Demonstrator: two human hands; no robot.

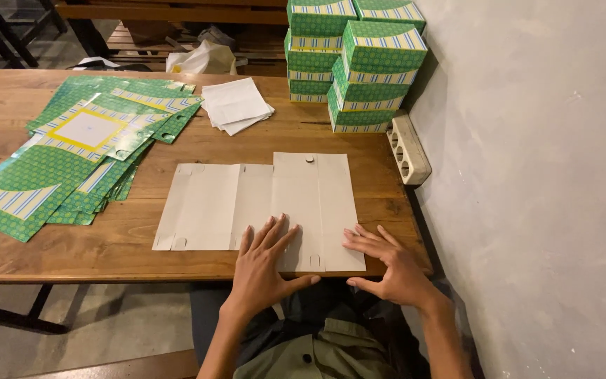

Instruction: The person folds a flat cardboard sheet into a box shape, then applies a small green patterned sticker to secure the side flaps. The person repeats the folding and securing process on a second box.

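A flat, unfolded cardboard box blank (pixel 261 200) lies plain side up on the wooden table (pixel 177 147), near the front edge. My left hand (pixel 264 263) rests flat on its lower middle, fingers spread. My right hand (pixel 387 263) lies at the blank's lower right corner, fingertips touching its edge, thumb off the table's front. Neither hand grips anything.
A spread pile of green patterned flat blanks (pixel 78 151) covers the table's left. A small stack of white paper sheets (pixel 234 105) lies behind. Folded green boxes (pixel 355 60) are stacked at the back right against the grey wall (pixel 541 175). A white power strip (pixel 407 149) lies beside the wall.
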